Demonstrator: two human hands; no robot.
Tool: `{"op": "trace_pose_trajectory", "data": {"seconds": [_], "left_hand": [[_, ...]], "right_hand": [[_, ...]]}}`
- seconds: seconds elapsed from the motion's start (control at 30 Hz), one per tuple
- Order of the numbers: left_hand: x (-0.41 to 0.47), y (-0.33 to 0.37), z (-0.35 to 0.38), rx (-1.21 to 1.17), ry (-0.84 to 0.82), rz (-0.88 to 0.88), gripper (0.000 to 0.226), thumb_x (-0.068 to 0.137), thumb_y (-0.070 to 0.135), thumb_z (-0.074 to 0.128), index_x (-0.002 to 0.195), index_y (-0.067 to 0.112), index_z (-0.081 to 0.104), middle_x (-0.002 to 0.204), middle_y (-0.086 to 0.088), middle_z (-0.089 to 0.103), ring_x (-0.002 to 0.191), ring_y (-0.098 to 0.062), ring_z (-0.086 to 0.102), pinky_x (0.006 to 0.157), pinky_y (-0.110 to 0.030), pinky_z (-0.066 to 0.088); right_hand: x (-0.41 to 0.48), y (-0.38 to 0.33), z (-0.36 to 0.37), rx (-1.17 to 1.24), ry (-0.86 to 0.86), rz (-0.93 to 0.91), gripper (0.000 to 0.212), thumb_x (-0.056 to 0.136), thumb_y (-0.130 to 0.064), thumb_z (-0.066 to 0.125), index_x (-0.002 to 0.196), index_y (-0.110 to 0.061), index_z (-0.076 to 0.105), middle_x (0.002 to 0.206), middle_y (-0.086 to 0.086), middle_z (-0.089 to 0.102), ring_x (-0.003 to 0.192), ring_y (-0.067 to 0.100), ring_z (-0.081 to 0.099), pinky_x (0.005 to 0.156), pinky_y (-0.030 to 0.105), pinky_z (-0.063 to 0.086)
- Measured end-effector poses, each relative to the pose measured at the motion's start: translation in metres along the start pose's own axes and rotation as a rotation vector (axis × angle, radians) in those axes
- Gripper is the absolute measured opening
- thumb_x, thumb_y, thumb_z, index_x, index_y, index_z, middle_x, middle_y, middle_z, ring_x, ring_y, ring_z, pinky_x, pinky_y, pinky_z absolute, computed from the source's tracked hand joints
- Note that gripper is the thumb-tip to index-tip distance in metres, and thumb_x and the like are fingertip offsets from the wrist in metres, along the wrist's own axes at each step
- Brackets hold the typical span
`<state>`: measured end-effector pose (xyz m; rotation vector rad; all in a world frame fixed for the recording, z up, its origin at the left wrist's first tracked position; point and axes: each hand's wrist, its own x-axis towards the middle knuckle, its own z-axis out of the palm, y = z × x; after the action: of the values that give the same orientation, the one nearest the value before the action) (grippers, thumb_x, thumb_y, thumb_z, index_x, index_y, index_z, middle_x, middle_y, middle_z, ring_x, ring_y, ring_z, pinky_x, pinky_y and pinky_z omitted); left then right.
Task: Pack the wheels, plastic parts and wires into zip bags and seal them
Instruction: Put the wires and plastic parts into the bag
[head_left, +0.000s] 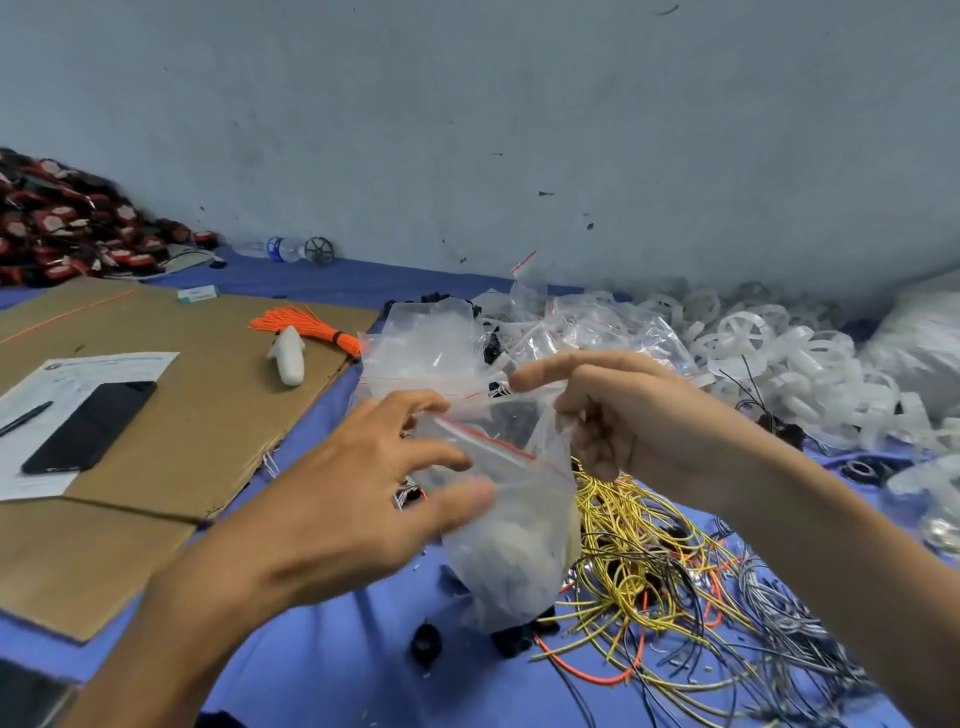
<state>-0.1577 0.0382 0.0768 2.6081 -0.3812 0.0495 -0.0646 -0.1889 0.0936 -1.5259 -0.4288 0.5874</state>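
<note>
Over blue cloth (322, 670), the zip bag (514, 545) is kept upright at centre, pinched at 3 o'clock by the right hand (639, 431), probably for sealing; the left hand (353, 499) at 9 o'clock is spread, grasp uncertain.

Even soft light, no hard shadows; wide-angle edge warp; motion blur w/ hands.

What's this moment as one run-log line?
item: zip bag | left hand: touching its mouth | right hand: pinching top corner | contents: white parts
</note>
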Motion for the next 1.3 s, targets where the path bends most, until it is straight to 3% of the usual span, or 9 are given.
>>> {"op": "trace_pose_trajectory", "data": {"seconds": [0.1,0.23,0.43,0.57,0.6,0.77,1.03,1.17,1.3], "left_hand": [[-0.005,0.005,0.007,0.219,0.019,0.019,0.050,0.079,0.078,0.047,0.108,0.042,0.066,0.150,0.032,0.011,0.134,0.014,0.009,0.106,-0.011,0.021],[-0.012,-0.003,-0.003,0.029,0.306,0.115,0.025,0.084,0.054,0.069,0.076,0.031,0.068,0.137,0.027,0.046,0.122,0.005,0.045,0.095,-0.008,0.032],[-0.010,0.002,-0.007,-0.445,0.366,0.101,0.021,0.082,0.042,0.075,0.086,0.022,0.068,0.091,-0.001,0.070,0.078,-0.016,0.067,0.074,-0.027,0.053],[-0.010,0.003,0.002,-0.275,0.360,0.089,0.004,0.087,0.030,0.073,0.090,0.033,0.071,0.088,0.010,0.069,0.076,-0.014,0.066,0.071,-0.030,0.051],[-0.010,0.005,0.002,-0.246,0.358,0.101,0.016,0.086,0.025,0.072,0.097,0.037,0.071,0.089,0.012,0.069,0.078,-0.014,0.066,0.071,-0.027,0.050],[-0.007,0.012,0.005,-0.041,0.215,0.084,0.052,0.093,0.008,0.063,0.127,0.047,0.060,0.082,0.018,0.047,0.080,-0.003,0.052,0.072,-0.010,0.038],[0.005,0.017,0.002,0.033,-0.276,0.035,0.021,0.098,0.047,0.050,0.110,0.043,0.067,0.095,0.011,0.049,0.088,0.004,0.047,0.075,-0.009,0.035],[0.004,0.010,0.006,-0.144,-0.063,0.088,0.015,0.095,0.038,0.061,0.100,0.033,0.074,0.094,0.012,0.060,0.091,0.000,0.058,0.078,-0.012,0.041],[0.002,0.012,0.005,-0.237,0.104,0.156,0.015,0.091,0.022,0.069,0.096,0.035,0.075,0.093,0.020,0.064,0.090,0.001,0.063,0.075,-0.008,0.041]], "right_hand": [[-0.003,0.004,-0.003,0.071,0.018,-0.004,0.039,0.087,0.000,0.042,0.101,-0.014,0.075,0.056,0.004,0.051,0.043,0.013,0.045,0.039,0.021,0.037],[-0.013,0.001,-0.016,0.170,0.076,-0.033,0.036,0.088,-0.006,0.046,0.104,-0.019,0.076,0.056,-0.001,0.051,0.048,0.011,0.044,0.041,0.019,0.038],[-0.033,-0.001,-0.021,0.167,0.007,-0.082,0.040,0.080,-0.005,0.049,0.110,-0.014,0.073,0.057,0.006,0.056,0.047,0.015,0.049,0.039,0.022,0.040],[-0.043,0.005,-0.016,0.043,0.021,-0.078,0.039,0.088,0.003,0.044,0.107,-0.014,0.074,0.060,0.015,0.059,0.045,0.019,0.049,0.038,0.024,0.043],[-0.045,0.005,-0.017,0.031,0.035,-0.096,0.039,0.089,0.003,0.044,0.107,-0.014,0.074,0.060,0.015,0.059,0.045,0.019,0.049,0.038,0.024,0.043],[-0.051,0.005,-0.015,0.026,0.054,-0.061,0.038,0.090,0.003,0.044,0.107,-0.014,0.074,0.063,0.018,0.060,0.046,0.020,0.049,0.039,0.025,0.043],[-0.057,0.004,-0.003,-0.164,0.082,-0.051,0.041,0.092,0.001,0.045,0.106,-0.026,0.073,0.065,0.018,0.064,0.052,0.022,0.052,0.044,0.029,0.044],[-0.061,0.000,-0.006,-0.664,0.266,-0.252,0.016,0.096,-0.034,0.056,0.105,-0.038,0.068,0.061,-0.008,0.052,0.050,0.005,0.042,0.051,0.024,0.034],[-0.058,-0.017,0.006,-1.228,0.259,-0.438,0.063,0.077,-0.082,0.047,0.131,-0.050,0.046,0.115,-0.032,0.046,0.111,-0.008,0.040,0.084,0.015,0.033]]}}
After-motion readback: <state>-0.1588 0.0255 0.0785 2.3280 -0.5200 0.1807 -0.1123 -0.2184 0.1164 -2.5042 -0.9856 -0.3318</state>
